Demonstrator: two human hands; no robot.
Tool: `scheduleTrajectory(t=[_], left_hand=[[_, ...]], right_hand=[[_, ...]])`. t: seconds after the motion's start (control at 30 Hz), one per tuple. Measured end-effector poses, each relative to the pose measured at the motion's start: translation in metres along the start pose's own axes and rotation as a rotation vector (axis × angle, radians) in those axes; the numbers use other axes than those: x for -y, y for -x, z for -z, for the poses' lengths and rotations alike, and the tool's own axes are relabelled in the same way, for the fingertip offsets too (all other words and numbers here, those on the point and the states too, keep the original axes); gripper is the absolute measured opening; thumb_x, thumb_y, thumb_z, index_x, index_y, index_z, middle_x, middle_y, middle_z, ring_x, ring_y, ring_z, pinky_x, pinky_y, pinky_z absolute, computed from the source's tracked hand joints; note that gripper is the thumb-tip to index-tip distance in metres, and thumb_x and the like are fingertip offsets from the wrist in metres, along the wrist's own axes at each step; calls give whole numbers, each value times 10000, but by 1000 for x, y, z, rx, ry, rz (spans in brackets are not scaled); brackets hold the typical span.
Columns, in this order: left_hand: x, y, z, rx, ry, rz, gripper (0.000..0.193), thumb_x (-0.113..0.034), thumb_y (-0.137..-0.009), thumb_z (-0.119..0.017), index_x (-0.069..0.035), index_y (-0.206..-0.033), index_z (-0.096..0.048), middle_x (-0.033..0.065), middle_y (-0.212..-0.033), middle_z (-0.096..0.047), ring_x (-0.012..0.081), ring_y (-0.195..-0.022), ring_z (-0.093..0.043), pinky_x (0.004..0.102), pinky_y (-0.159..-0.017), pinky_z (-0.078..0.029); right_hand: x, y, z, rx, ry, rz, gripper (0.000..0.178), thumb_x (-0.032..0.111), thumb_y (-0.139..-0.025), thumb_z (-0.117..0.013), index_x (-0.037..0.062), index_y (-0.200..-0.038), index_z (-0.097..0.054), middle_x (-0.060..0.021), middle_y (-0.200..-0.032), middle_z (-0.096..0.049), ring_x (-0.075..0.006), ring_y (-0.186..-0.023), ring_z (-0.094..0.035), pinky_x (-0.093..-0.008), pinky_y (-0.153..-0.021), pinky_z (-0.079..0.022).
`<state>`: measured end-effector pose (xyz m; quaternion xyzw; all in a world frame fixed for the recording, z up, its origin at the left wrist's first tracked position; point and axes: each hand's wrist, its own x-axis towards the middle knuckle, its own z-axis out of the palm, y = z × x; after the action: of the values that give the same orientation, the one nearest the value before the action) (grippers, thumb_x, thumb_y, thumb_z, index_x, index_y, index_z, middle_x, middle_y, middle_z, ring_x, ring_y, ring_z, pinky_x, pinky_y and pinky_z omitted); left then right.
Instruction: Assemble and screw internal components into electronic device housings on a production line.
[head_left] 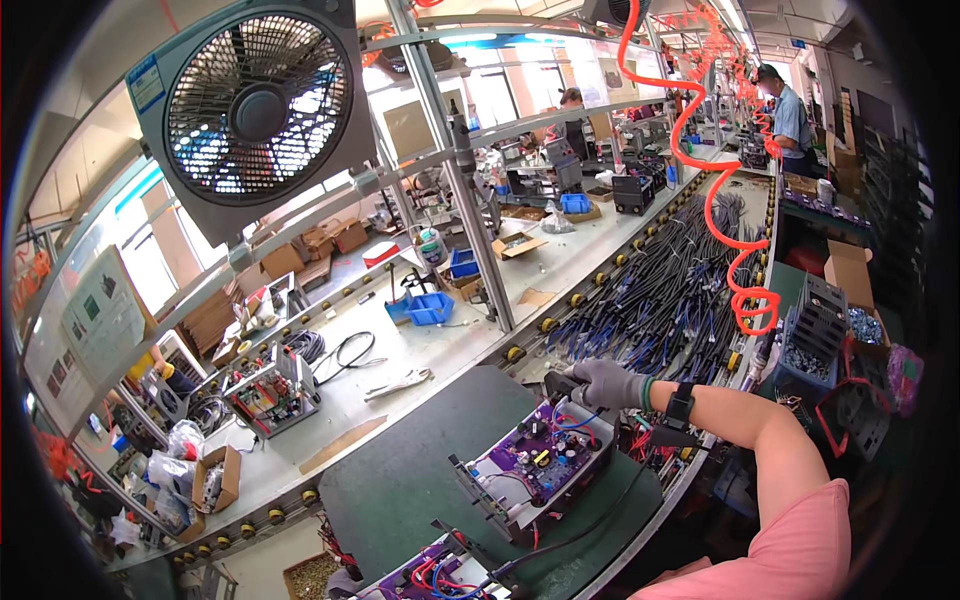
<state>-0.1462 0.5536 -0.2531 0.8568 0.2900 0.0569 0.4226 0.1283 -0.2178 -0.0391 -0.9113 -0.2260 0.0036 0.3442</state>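
My right hand (pixel 608 386), in a grey glove with a black band at the wrist, reaches to the far end of an open metal chassis (pixel 590 455). Its fingers close round a small black part (pixel 560 383) at that end; whether this is fixed to the chassis I cannot tell. Inside sits a purple circuit board (pixel 548 452) with blue and red wires. A second unit with a purple board (pixel 425 578) is cut off by the lower edge. Beside it a sliver of grey glove (pixel 343 582), apparently my left hand, shows without its fingers. Both units rest on a dark green board (pixel 400 470).
Black cables (pixel 650 290) lie heaped on the roller line ahead. An orange coiled hose (pixel 712 180) hangs at the right, near a blue bin of metal parts (pixel 805 350). On the left bench are an open unit (pixel 270 390) and gloves (pixel 398 384). A fan (pixel 258 115) hangs above. A person (pixel 790 125) stands far right.
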Motion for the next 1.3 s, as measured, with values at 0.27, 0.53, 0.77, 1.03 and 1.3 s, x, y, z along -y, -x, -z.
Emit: scheduleTrajectory(t=[0.27,0.53,0.77,1.03,1.3], left_hand=[[6,-11,-49,61,-22,-10,122,-90,-886,-619,2,-948,-670,52,-759,-666,137,-625,-602,288,-554,-476],[-15,-1,-38,71,-123,-40,125,-109,-896,-617,-9,-939,-678,47,-766,-664,131,-636,-595,288,-560,-471],[-50,11,27,42,-264,-80,130,-125,-904,-615,-18,-932,-684,42,-772,-662,125,-645,-589,288,-566,-467],[-74,17,43,32,-339,-114,139,-143,-914,-612,-29,-923,-692,36,-778,-660,119,-656,-582,287,-572,-463],[-76,40,29,66,-371,-100,151,-161,-924,-610,-39,-915,-699,31,-785,-658,112,-666,-575,287,-579,-458]], right_hand=[[0,-2,-7,-52,-36,15,420,294,-804,-676,72,-1160,-689,-198,-823,-685,-308,-739,-681,-392,-704,-526],[13,1,-2,-76,-54,18,383,280,-796,-683,67,-1113,-702,-227,-896,-689,-368,-838,-681,-410,-769,-529],[5,-1,-5,-69,-84,-43,402,303,-804,-659,63,-1124,-691,-224,-967,-692,-375,-908,-673,-414,-823,-524],[5,0,-4,-53,-62,-86,480,269,-779,-654,104,-1229,-669,-159,-924,-714,-266,-823,-691,-371,-779,-536],[8,0,-6,-65,-117,-76,430,283,-794,-679,66,-1166,-685,-211,-947,-703,-344,-857,-690,-389,-781,-537]])
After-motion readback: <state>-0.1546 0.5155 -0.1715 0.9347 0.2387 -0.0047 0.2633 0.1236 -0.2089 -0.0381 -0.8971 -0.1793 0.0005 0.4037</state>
